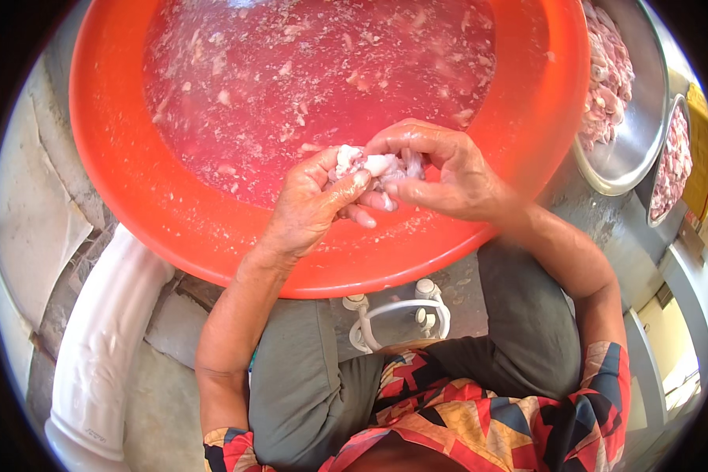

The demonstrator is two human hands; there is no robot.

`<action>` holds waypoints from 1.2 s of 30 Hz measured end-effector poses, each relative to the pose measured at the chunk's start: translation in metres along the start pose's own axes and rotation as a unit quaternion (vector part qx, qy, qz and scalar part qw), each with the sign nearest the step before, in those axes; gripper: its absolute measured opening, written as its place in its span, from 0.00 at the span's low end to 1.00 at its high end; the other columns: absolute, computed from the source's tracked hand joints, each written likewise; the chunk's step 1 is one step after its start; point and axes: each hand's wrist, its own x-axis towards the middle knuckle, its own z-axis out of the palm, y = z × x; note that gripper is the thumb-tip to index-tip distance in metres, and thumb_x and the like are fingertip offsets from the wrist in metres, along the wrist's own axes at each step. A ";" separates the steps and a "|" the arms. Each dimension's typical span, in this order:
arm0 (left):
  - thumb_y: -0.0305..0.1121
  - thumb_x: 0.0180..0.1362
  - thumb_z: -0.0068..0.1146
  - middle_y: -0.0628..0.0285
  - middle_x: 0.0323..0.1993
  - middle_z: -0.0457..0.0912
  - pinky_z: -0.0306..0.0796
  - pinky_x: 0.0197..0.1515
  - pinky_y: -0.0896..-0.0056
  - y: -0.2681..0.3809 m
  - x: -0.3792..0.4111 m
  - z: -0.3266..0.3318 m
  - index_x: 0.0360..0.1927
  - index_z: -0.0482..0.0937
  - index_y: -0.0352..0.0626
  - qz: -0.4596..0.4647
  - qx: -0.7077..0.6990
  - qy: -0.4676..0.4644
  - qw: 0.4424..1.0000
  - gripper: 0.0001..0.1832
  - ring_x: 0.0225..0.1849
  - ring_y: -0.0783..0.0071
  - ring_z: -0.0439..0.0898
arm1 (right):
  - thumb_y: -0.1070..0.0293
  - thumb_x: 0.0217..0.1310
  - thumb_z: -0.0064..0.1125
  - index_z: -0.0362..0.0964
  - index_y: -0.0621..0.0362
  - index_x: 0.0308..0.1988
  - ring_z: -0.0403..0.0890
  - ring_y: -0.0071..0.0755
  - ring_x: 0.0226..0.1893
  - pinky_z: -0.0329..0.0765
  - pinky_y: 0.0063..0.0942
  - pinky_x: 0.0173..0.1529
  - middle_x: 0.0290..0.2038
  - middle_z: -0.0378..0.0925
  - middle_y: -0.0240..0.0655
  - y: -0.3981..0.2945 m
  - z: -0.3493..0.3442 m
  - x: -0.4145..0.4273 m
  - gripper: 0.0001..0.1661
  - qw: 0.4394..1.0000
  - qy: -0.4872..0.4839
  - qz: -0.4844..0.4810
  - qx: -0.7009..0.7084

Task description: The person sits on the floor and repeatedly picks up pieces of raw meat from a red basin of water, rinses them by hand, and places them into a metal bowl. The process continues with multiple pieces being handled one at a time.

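Note:
Over the near rim of a large orange plastic tub [342, 274], my two hands meet around a piece of whitish raw meat or tissue [380, 166]. My left hand [312, 197] grips its left end, thumb on top and fingers beneath. From the right, my right hand [442, 165] pinches the other end between thumb and curled fingers. Both hands look wet. Behind them, reddish water [330, 100] fills the tub, with many pale scraps and bits floating in it. Some of the piece is hidden by my fingers.
At the right stand a wide metal basin [637, 135] holding pink raw meat pieces [607, 88] and a smaller metal bowl of similar pieces [672, 159]. A white ceramic pedestal [103, 354] lies at left. White pipes [401, 307] show below the tub, between my knees.

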 end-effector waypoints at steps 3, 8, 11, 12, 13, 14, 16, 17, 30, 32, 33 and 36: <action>0.36 0.65 0.41 0.48 0.44 0.77 0.78 0.29 0.77 0.004 0.000 0.001 0.51 0.68 0.32 -0.043 -0.035 -0.013 0.998 0.18 0.37 0.64 0.82 | 0.73 0.55 0.56 0.73 0.64 0.40 0.76 0.18 0.30 0.73 0.17 0.33 0.30 0.76 0.31 -0.001 0.000 0.003 0.11 0.976 0.010 0.142 0.162; 0.41 0.67 0.35 0.45 0.46 0.76 0.79 0.34 0.71 0.002 0.003 -0.003 0.55 0.65 0.30 -0.038 -0.211 -0.096 0.972 0.23 0.42 0.57 0.81 | 0.72 0.59 0.48 0.71 0.63 0.43 0.76 0.19 0.27 0.72 0.16 0.29 0.29 0.76 0.31 0.003 -0.006 0.001 0.12 0.941 0.028 0.242 0.236; 0.37 0.66 0.36 0.44 0.48 0.75 0.79 0.37 0.69 0.006 0.001 0.000 0.58 0.62 0.31 -0.033 -0.182 -0.075 0.980 0.22 0.44 0.56 0.80 | 0.70 0.61 0.42 0.68 0.63 0.44 0.75 0.23 0.28 0.70 0.19 0.29 0.32 0.74 0.34 0.012 -0.004 0.001 0.14 0.915 0.052 0.256 0.306; 0.35 0.66 0.37 0.43 0.49 0.74 0.79 0.38 0.69 0.007 0.000 0.001 0.59 0.61 0.31 -0.029 -0.160 -0.065 0.985 0.22 0.45 0.56 0.79 | 0.68 0.61 0.41 0.68 0.63 0.45 0.75 0.25 0.30 0.70 0.20 0.31 0.33 0.74 0.35 0.014 -0.005 0.001 0.15 0.902 0.052 0.255 0.346; 0.33 0.65 0.38 0.44 0.49 0.74 0.79 0.38 0.70 0.007 -0.001 0.001 0.58 0.61 0.31 -0.017 -0.125 -0.056 0.990 0.21 0.45 0.57 0.80 | 0.67 0.62 0.40 0.67 0.63 0.45 0.75 0.26 0.31 0.71 0.22 0.32 0.35 0.73 0.35 0.017 -0.007 0.002 0.16 0.886 0.053 0.253 0.385; 0.31 0.65 0.39 0.45 0.49 0.75 0.78 0.38 0.70 0.006 -0.001 0.001 0.58 0.62 0.32 -0.006 -0.091 -0.046 0.995 0.20 0.44 0.58 0.80 | 0.65 0.63 0.38 0.67 0.63 0.45 0.75 0.27 0.33 0.71 0.23 0.33 0.36 0.73 0.35 0.020 -0.008 0.001 0.17 0.881 0.038 0.253 0.397; 0.28 0.64 0.41 0.47 0.48 0.75 0.78 0.38 0.71 0.006 -0.003 0.003 0.56 0.63 0.33 0.018 -0.012 -0.018 1.000 0.18 0.43 0.60 0.80 | 0.62 0.64 0.36 0.66 0.64 0.46 0.75 0.28 0.37 0.71 0.25 0.35 0.38 0.72 0.35 0.025 -0.011 0.001 0.19 0.870 0.008 0.255 0.423; 0.27 0.63 0.43 0.49 0.48 0.76 0.78 0.38 0.71 0.008 -0.004 0.006 0.56 0.64 0.34 0.030 0.031 0.001 0.999 0.18 0.43 0.61 0.81 | 0.61 0.65 0.36 0.66 0.63 0.46 0.75 0.28 0.37 0.71 0.25 0.35 0.39 0.72 0.35 0.025 -0.011 0.001 0.20 0.866 0.004 0.254 0.432; 0.24 0.42 0.66 0.55 0.42 0.79 0.78 0.38 0.67 0.006 -0.006 0.035 0.41 0.78 0.40 0.372 0.492 0.040 0.786 0.19 0.43 0.60 0.79 | 0.52 0.66 0.42 0.70 0.59 0.41 0.75 0.26 0.24 0.75 0.26 0.30 0.29 0.75 0.33 0.020 0.009 -0.002 0.21 0.772 0.032 0.319 0.549; 0.26 0.45 0.66 0.56 0.44 0.78 0.77 0.34 0.70 0.008 -0.007 0.028 0.43 0.79 0.41 0.371 0.419 0.052 0.827 0.19 0.43 0.67 0.79 | 0.56 0.65 0.45 0.70 0.60 0.41 0.76 0.26 0.24 0.76 0.25 0.30 0.30 0.76 0.35 0.011 0.004 -0.005 0.19 0.809 0.061 0.281 0.513; 0.27 0.46 0.65 0.56 0.44 0.78 0.77 0.34 0.71 0.010 -0.006 0.012 0.44 0.79 0.41 0.354 0.453 0.091 0.813 0.18 0.43 0.68 0.79 | 0.57 0.65 0.46 0.70 0.61 0.41 0.76 0.26 0.24 0.76 0.25 0.30 0.31 0.77 0.36 0.007 -0.002 -0.007 0.17 0.826 0.076 0.259 0.495; 0.30 0.50 0.62 0.53 0.44 0.78 0.76 0.36 0.70 0.025 -0.007 -0.053 0.46 0.78 0.42 0.249 0.576 0.168 0.760 0.18 0.47 0.67 0.77 | 0.68 0.62 0.49 0.70 0.62 0.41 0.76 0.22 0.26 0.73 0.15 0.27 0.32 0.77 0.40 -0.011 -0.036 -0.014 0.11 0.884 0.149 0.203 0.393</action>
